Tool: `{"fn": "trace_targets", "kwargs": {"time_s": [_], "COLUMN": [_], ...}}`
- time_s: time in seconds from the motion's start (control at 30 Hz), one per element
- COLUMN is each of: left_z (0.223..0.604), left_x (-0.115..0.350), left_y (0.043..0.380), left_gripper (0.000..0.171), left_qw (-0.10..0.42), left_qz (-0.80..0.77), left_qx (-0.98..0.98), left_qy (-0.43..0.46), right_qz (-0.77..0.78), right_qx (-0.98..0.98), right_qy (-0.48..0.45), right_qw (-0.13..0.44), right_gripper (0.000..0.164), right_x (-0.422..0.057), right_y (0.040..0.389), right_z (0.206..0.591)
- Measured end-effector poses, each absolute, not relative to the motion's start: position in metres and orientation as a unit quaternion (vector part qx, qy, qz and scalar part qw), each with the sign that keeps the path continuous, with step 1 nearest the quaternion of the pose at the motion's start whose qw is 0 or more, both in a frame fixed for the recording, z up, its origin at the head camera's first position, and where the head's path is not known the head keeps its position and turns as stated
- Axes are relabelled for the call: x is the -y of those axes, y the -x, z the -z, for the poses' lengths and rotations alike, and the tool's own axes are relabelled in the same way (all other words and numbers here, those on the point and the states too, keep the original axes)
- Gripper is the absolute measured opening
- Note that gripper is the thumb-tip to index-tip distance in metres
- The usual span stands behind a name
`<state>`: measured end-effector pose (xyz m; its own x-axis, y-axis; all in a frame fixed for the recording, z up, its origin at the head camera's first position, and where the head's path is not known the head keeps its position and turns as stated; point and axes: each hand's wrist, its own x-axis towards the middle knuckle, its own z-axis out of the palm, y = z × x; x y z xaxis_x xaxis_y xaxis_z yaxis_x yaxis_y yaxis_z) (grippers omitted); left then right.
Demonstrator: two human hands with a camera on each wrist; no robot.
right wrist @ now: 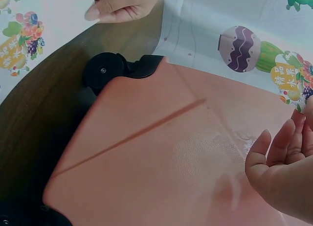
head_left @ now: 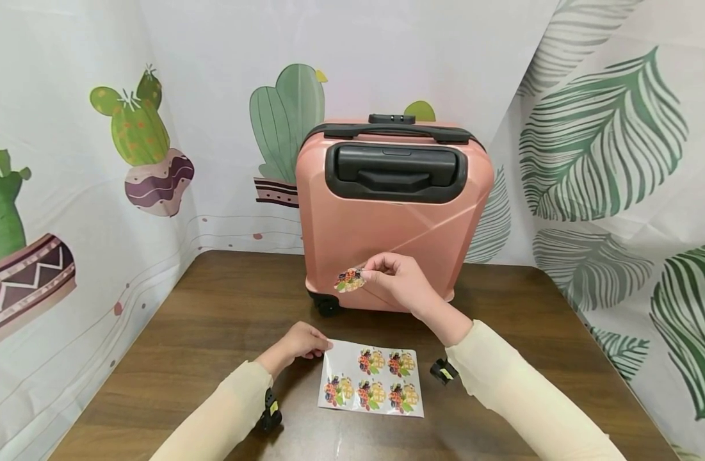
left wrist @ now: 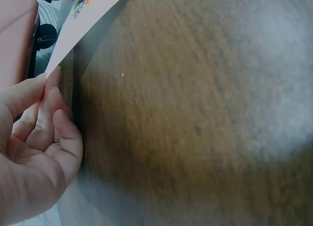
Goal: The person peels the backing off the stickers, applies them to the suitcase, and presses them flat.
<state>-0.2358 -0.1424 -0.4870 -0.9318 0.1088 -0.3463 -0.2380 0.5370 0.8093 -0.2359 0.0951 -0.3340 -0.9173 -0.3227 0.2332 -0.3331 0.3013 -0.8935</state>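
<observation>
My right hand (head_left: 397,276) pinches a loose fruit sticker (head_left: 349,280) by its edge, held up in front of the lower face of a pink suitcase (head_left: 387,224). In the right wrist view the sticker (right wrist: 292,78) shows printed fruit and yellow lettering. My left hand (head_left: 301,340) pinches the upper left corner of a white sticker sheet (head_left: 342,358). Several fruit stickers are on that sheet, with a blank spot at its upper left. The left wrist view shows the sheet's corner (left wrist: 61,45) raised between thumb and fingertips.
The suitcase stands upright at the back of the brown wooden table (head_left: 231,288), its black wheel (head_left: 327,306) low on the left. Behind it hangs a white cloth (head_left: 214,64) printed with cacti and leaves. A black wrist camera (head_left: 443,370) is by the right sleeve.
</observation>
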Motion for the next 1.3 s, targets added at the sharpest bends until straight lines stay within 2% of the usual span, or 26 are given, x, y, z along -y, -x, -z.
{"fn": "trace_targets", "kwargs": {"time_s": [0.37, 0.7, 1.3], "left_z": [0.489, 0.490, 0.492], "left_x": [0.148, 0.144, 0.146], "left_y": [0.238, 0.236, 0.237], "left_gripper": [0.013, 0.014, 0.014], "left_qw": [0.190, 0.171, 0.173], "left_qz": [-0.485, -0.480, -0.486], "left_qx": [-0.854, -0.860, -0.856], "left_qy": [0.005, 0.027, 0.019], "right_qz": [-0.566, -0.572, -0.562], "right_qx": [0.802, 0.801, 0.808], "right_qy": [-0.191, -0.175, -0.163], "right_qw": [0.016, 0.031, 0.073], "right_gripper": [0.015, 0.013, 0.015], "right_x": [-0.089, -0.085, -0.074], "right_y": [0.236, 0.238, 0.244], "right_z": [0.324, 0.318, 0.307]}}
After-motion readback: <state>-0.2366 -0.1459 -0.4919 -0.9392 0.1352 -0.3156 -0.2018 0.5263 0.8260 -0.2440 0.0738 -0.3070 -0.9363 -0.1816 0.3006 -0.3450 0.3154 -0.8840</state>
